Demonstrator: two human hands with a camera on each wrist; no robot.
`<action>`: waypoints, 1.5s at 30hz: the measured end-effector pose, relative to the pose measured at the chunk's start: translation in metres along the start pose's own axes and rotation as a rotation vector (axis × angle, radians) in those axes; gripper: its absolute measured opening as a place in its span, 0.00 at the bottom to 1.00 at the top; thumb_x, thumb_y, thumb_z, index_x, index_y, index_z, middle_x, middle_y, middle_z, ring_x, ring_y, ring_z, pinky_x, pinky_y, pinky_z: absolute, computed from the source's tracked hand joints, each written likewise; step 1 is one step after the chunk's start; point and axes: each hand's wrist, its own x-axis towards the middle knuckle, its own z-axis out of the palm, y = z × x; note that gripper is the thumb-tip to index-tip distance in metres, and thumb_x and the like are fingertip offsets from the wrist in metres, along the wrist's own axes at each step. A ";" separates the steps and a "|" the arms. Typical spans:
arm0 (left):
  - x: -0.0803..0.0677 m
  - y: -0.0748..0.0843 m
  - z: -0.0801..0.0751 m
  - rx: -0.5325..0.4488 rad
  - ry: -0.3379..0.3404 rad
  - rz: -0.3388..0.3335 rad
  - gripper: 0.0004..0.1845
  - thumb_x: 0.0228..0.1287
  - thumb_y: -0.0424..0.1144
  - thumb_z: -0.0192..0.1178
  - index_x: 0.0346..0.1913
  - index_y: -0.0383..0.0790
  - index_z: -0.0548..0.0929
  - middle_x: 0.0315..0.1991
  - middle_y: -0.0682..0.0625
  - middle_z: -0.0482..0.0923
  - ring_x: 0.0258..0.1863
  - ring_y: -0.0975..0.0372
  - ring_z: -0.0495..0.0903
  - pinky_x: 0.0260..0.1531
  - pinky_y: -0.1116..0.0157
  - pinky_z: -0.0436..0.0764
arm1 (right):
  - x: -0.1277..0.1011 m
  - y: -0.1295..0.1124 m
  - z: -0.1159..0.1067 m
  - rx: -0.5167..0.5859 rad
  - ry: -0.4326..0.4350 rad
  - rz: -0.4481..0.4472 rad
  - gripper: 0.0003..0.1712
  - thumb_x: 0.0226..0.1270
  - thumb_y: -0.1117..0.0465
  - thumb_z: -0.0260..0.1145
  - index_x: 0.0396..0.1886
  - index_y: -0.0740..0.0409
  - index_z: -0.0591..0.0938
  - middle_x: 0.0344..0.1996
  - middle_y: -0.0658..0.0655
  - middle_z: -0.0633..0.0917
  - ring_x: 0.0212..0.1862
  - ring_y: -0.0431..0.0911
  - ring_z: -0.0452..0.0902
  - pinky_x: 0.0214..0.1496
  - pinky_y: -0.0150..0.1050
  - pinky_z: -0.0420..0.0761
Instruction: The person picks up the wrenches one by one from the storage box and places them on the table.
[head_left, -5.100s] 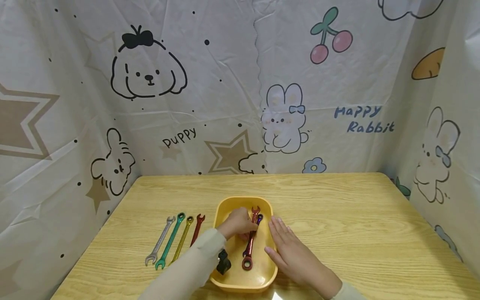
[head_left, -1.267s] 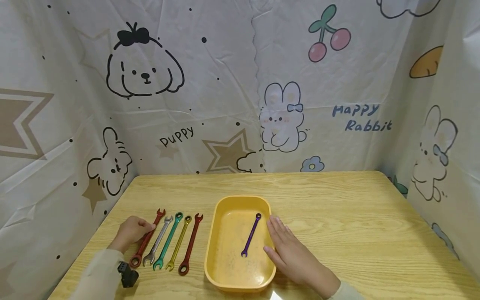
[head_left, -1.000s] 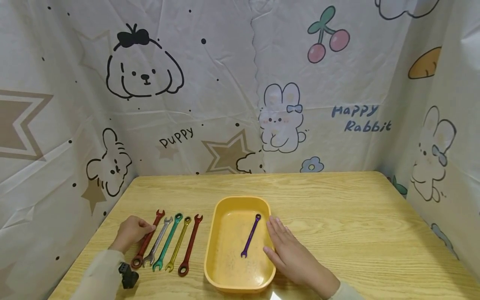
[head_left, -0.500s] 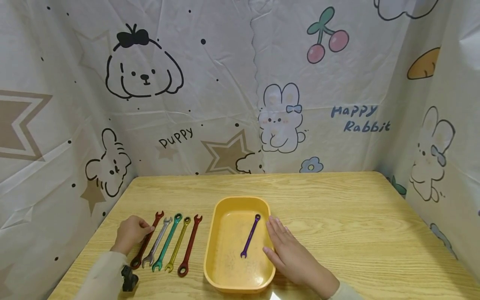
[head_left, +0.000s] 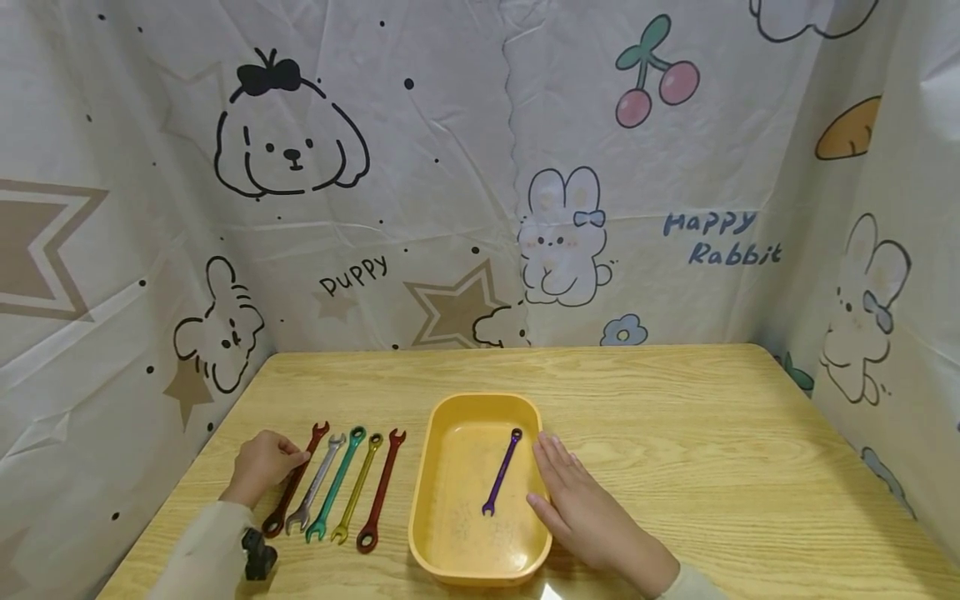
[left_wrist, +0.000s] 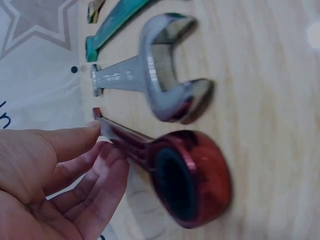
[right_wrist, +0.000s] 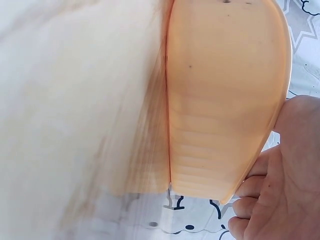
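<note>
My left hand (head_left: 262, 467) pinches the shaft of a red ratcheting combination wrench (head_left: 296, 483) at the left end of a row on the table. In the left wrist view, thumb and fingertips meet near its far end, and its ring end (left_wrist: 212, 175) faces the camera. To its right lie a silver wrench (head_left: 318, 485), a green wrench (head_left: 339, 478), a yellow wrench (head_left: 361, 483) and another red wrench (head_left: 383, 492). One purple wrench (head_left: 502, 473) lies inside the yellow plastic tray (head_left: 442, 542). My right hand (head_left: 585, 508) rests with straight fingers against the tray's right rim.
The wooden table (head_left: 712, 467) extends right of the tray and behind it. A printed curtain (head_left: 450, 167) stands along the back and both sides. A small black device (head_left: 258, 554) sits at the left wrist.
About five seconds ago my left hand was in the tray on this red wrench; it now lies left of the silver one. The last second shows barely any motion. My right hand stays in place.
</note>
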 end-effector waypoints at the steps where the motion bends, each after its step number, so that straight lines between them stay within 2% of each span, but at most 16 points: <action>1: 0.001 0.001 -0.001 -0.006 0.001 -0.005 0.11 0.62 0.37 0.64 0.30 0.29 0.84 0.22 0.47 0.80 0.20 0.59 0.73 0.19 0.63 0.71 | 0.000 0.000 0.000 0.001 0.000 -0.001 0.37 0.78 0.47 0.45 0.72 0.70 0.53 0.73 0.67 0.52 0.74 0.59 0.45 0.71 0.57 0.54; 4: 0.002 0.005 -0.004 -0.043 -0.003 -0.019 0.12 0.64 0.38 0.61 0.34 0.28 0.84 0.23 0.47 0.81 0.22 0.58 0.76 0.20 0.62 0.73 | -0.001 0.000 0.000 0.003 -0.002 0.000 0.38 0.78 0.46 0.44 0.72 0.71 0.53 0.73 0.68 0.51 0.74 0.59 0.45 0.71 0.57 0.54; 8: 0.004 0.019 -0.007 -0.155 -0.029 -0.014 0.16 0.67 0.41 0.59 0.42 0.27 0.84 0.30 0.43 0.83 0.28 0.56 0.80 0.26 0.60 0.80 | -0.001 0.001 -0.001 -0.004 -0.008 0.007 0.38 0.78 0.46 0.43 0.73 0.70 0.53 0.73 0.67 0.51 0.74 0.59 0.45 0.71 0.57 0.54; 13: 0.008 0.049 -0.008 -0.373 -0.126 0.015 0.24 0.68 0.46 0.58 0.52 0.24 0.79 0.42 0.36 0.83 0.39 0.51 0.84 0.40 0.57 0.84 | 0.000 0.000 -0.002 -0.008 -0.005 0.013 0.38 0.78 0.46 0.44 0.73 0.70 0.52 0.74 0.66 0.51 0.74 0.58 0.45 0.71 0.56 0.54; 16: 0.009 0.066 -0.008 -0.462 -0.193 0.028 0.26 0.69 0.47 0.58 0.55 0.24 0.77 0.45 0.36 0.82 0.42 0.51 0.84 0.42 0.57 0.83 | 0.001 0.001 -0.002 -0.009 -0.004 0.011 0.37 0.78 0.47 0.45 0.73 0.70 0.53 0.73 0.67 0.51 0.74 0.59 0.45 0.71 0.56 0.54; 25: 0.004 0.117 0.004 -0.584 -0.337 0.095 0.22 0.70 0.42 0.56 0.55 0.25 0.77 0.44 0.37 0.83 0.42 0.52 0.84 0.42 0.60 0.83 | 0.000 0.000 -0.001 0.001 -0.011 0.011 0.37 0.78 0.47 0.45 0.72 0.71 0.53 0.73 0.67 0.51 0.74 0.59 0.45 0.71 0.56 0.54; 30: 0.001 0.147 0.017 -0.617 -0.401 0.151 0.19 0.70 0.41 0.56 0.52 0.26 0.79 0.42 0.41 0.84 0.41 0.53 0.85 0.42 0.61 0.83 | 0.000 0.000 -0.001 -0.001 -0.010 0.013 0.37 0.78 0.48 0.46 0.72 0.70 0.53 0.73 0.67 0.51 0.74 0.58 0.44 0.71 0.56 0.54; 36: -0.009 0.183 0.038 -0.583 -0.479 0.232 0.18 0.69 0.40 0.57 0.48 0.24 0.80 0.42 0.37 0.84 0.39 0.52 0.85 0.40 0.60 0.84 | 0.000 -0.001 -0.001 0.004 -0.004 0.014 0.37 0.77 0.49 0.47 0.72 0.70 0.53 0.73 0.67 0.51 0.74 0.58 0.44 0.71 0.56 0.54; 45: -0.009 0.218 0.068 -0.505 -0.503 0.256 0.16 0.67 0.39 0.60 0.45 0.27 0.83 0.36 0.43 0.85 0.36 0.52 0.85 0.37 0.63 0.84 | 0.001 -0.001 -0.001 -0.007 -0.004 0.013 0.37 0.77 0.48 0.47 0.73 0.69 0.53 0.73 0.66 0.52 0.74 0.59 0.46 0.71 0.56 0.55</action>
